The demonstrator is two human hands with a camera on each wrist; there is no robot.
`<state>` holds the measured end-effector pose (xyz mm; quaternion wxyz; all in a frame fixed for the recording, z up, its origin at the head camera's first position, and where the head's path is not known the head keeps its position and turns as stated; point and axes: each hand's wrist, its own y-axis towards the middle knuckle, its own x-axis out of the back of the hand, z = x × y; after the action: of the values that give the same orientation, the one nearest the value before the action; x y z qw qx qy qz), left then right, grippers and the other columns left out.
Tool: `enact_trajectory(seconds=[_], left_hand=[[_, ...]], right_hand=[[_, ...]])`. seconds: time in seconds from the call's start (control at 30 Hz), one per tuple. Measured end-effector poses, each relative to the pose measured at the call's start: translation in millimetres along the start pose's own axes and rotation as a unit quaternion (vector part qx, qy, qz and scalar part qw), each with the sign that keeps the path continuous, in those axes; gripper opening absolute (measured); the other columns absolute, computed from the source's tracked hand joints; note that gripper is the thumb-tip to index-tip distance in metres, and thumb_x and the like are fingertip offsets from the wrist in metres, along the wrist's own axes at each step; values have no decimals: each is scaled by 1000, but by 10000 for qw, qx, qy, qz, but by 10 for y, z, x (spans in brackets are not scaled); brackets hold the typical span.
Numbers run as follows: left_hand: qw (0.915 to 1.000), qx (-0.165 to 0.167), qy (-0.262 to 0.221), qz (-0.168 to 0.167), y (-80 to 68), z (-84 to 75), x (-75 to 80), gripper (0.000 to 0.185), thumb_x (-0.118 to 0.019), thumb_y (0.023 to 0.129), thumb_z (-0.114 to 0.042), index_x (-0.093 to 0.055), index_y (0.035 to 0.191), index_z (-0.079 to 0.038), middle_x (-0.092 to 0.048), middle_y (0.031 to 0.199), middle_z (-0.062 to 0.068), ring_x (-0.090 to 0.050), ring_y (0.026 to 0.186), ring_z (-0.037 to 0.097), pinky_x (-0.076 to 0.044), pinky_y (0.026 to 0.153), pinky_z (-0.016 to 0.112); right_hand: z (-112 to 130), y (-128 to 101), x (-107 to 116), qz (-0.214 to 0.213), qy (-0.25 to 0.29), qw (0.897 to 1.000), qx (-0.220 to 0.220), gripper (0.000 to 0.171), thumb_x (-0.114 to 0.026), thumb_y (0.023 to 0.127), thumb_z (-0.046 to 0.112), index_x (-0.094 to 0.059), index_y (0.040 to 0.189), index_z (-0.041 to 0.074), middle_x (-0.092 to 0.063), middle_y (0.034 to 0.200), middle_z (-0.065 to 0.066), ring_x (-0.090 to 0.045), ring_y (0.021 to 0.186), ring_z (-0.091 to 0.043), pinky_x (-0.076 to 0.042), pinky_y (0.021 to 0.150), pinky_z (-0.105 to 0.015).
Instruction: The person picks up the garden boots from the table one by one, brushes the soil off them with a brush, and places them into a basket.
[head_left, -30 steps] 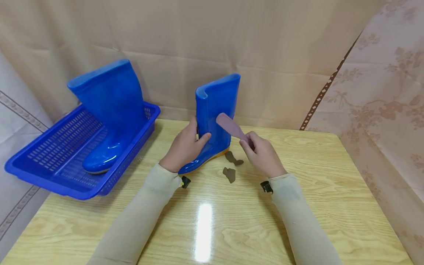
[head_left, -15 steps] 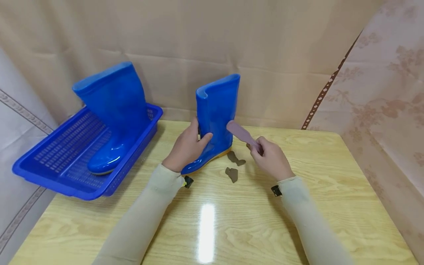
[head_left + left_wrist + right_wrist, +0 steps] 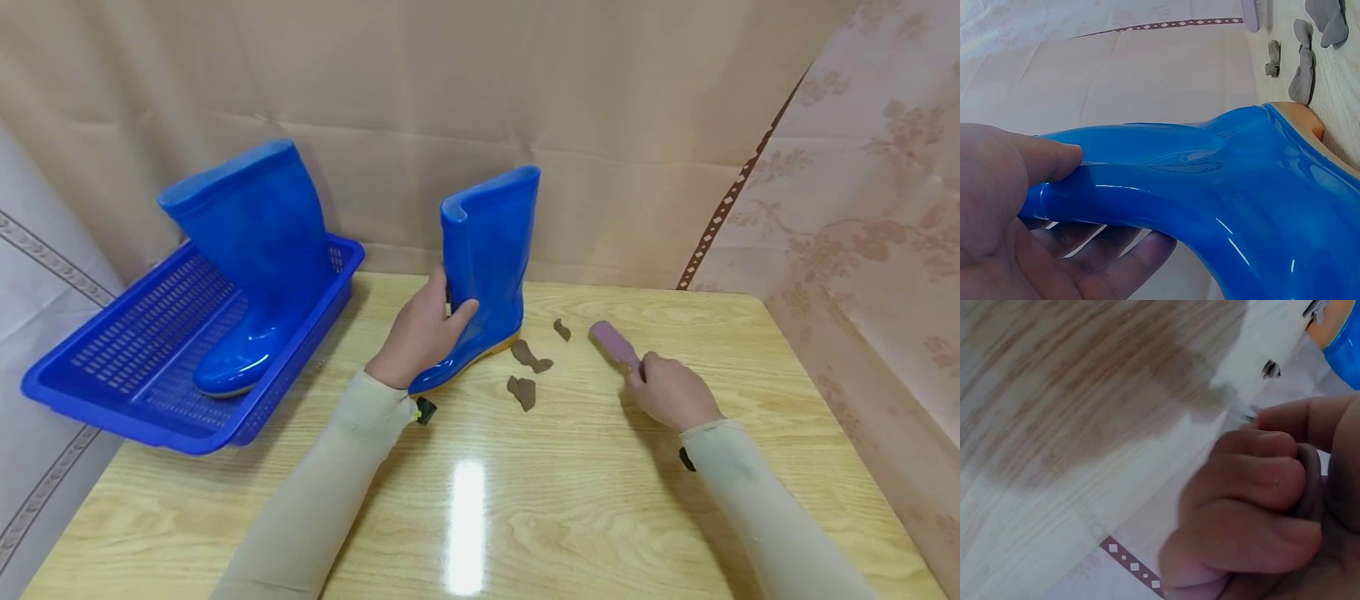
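A blue rubber boot [image 3: 487,250] with a yellowish sole stands upright on the wooden table. My left hand [image 3: 423,329] grips its shaft from the left, thumb across the near side; in the left wrist view the thumb [image 3: 1054,161] presses the blue rubber, fingers beneath. To the right, away from the boot, my right hand [image 3: 675,390] holds a purple tool with a flat paddle-shaped head [image 3: 613,343]. Its fingers [image 3: 1241,519] curl round the handle in the right wrist view. Brown clay-like flakes [image 3: 522,393] lie beside the sole, with a smaller brown piece [image 3: 562,330] farther right.
At the left stands a blue plastic basket [image 3: 142,433] with slotted walls. A second blue boot [image 3: 255,225] stands in it, leaning. A beige curtain [image 3: 600,125] hangs behind the table [image 3: 570,517], and a flowered cloth [image 3: 862,250] hangs at the right.
My right hand has moved the purple tool off the boot, to the right and lower. The small brown piece behind it now shows fully. The left hand and boot stay nearly still.
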<state>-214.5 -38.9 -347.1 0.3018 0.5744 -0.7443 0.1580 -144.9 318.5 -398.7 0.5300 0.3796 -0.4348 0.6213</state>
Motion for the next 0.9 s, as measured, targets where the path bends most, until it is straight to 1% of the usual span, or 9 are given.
enact_trajectory(seconds=[0.13, 0.27, 0.37, 0.47, 0.6, 0.7, 0.77, 0.83, 0.9], left_hand=[[10000, 62, -31, -3, 2, 7, 4, 68, -57, 107, -36, -22, 160, -11, -46, 157, 18, -50, 140, 39, -43, 112, 59], [9999, 104, -26, 15, 3, 2, 5, 68, -57, 107, -36, -23, 160, -10, -45, 158, 18, -50, 140, 39, -43, 111, 59], [10000, 74, 9, 9, 6, -6, 2, 66, -57, 107, -36, -24, 159, -9, -47, 156, 18, -52, 138, 39, -45, 110, 58], [10000, 51, 43, -45, 3, 0, 10, 64, -57, 107, -36, -27, 157, -9, -50, 153, 18, -55, 134, 38, -47, 109, 57], [10000, 65, 17, -66, -4, 18, 18, 64, -56, 107, -36, -27, 157, -9, -50, 153, 18, -56, 134, 37, -47, 108, 56], [9999, 125, -11, -89, -6, 24, 17, 64, -56, 108, -35, -26, 158, -9, -49, 154, 18, -55, 136, 37, -46, 110, 57], [9998, 172, -22, -78, -4, 16, 15, 65, -56, 108, -35, -25, 158, -9, -49, 154, 18, -54, 136, 38, -46, 110, 57], [9998, 184, -37, -37, 11, 1, 12, 66, -56, 108, -36, -24, 159, -9, -48, 156, 18, -53, 137, 38, -45, 111, 57], [9998, 176, -45, 26, 28, -18, 9, 68, -56, 108, -36, -22, 160, -10, -46, 157, 17, -52, 139, 39, -44, 111, 57]], right_hand=[[-33, 26, -15, 347, 71, 9991, -224, 37, -38, 105, 24, -58, 95, -6, -49, 65, -8, -45, 54, -20, -37, 49, -33], [-31, 52, -36, 454, -60, 9981, -416, 34, -41, 101, 24, -61, 87, 0, -49, 65, -7, -44, 56, -20, -36, 51, -33], [-17, 63, -41, 477, -230, 9968, -600, 32, -45, 97, 28, -61, 77, 8, -49, 64, -5, -43, 57, -19, -34, 51, -32], [-3, 104, -24, 571, -355, 9956, -659, 32, -48, 95, 32, -59, 73, 12, -49, 64, -3, -43, 56, -18, -34, 50, -32], [29, 157, 89, 862, -366, 9931, -711, 42, -49, 98, 46, -61, 78, 12, -58, 68, -4, -52, 61, -20, -40, 53, -34], [108, 176, 233, 447, -266, 9971, -553, 53, -48, 102, 56, -67, 90, 7, -68, 78, -7, -59, 67, -24, -44, 54, -36], [214, 184, 313, -225, -86, 9993, -282, 54, -48, 103, 57, -68, 96, 7, -70, 83, -8, -60, 69, -25, -45, 55, -37], [352, 194, 361, -1012, 208, 9945, 150, 46, -50, 104, 51, -70, 99, 9, -71, 84, -7, -60, 69, -24, -45, 57, -37], [507, 210, 391, -1592, 500, 9839, 640, 37, -52, 105, 44, -70, 101, 13, -70, 83, -3, -60, 70, -21, -46, 60, -37]])
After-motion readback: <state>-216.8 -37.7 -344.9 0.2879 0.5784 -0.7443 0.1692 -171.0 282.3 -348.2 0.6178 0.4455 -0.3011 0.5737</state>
